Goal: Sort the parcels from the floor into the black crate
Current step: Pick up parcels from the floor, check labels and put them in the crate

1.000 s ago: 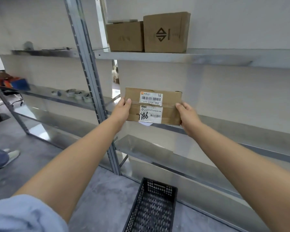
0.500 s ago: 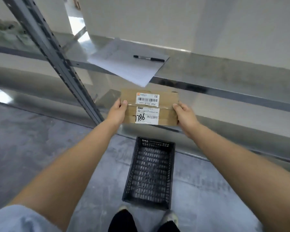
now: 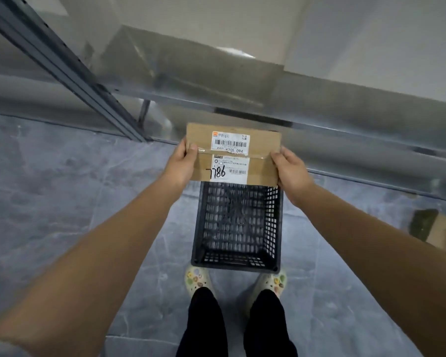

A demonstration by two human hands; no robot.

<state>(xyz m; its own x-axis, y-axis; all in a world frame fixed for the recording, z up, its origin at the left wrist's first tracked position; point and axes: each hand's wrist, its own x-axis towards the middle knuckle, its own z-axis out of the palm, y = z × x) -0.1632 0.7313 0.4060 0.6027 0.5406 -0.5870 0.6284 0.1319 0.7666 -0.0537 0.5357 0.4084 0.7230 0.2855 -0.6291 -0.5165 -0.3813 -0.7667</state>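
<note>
Both arms are reaching out forward, and I am looking straight down past them.

- Parcel [image 3: 233, 157]: a flat brown cardboard box, being held level in the air between the two hands. In this view it is covering the far end of the black crate [image 3: 279, 228]. It is not lying in the crate.
- Left hand [image 3: 182, 163] is pinching the parcel's left edge, thumb lying on the top face (the fingers are going underneath, hidden).
- Right hand [image 3: 291, 173] is pinching the right edge the same way, thumb on top, fingers tucked under.
- Two white labels are showing on the top face: the upper label [image 3: 231, 143] is carrying a barcode, and the lower label [image 3: 228, 168] is bearing a handwritten "7786".
- The crate is sitting on the grey floor [image 3: 62, 202], and I am seeing only its mesh bottom inside.
- My shoes [image 3: 197, 279] are standing just at the crate's near end.
- The metal shelving [image 3: 345, 104] is running across behind the parcel, and its grey upright [image 3: 62, 65] is slanting at the left.
- A piece of cardboard [image 3: 438, 230] is lying at the right edge, blurred.
</note>
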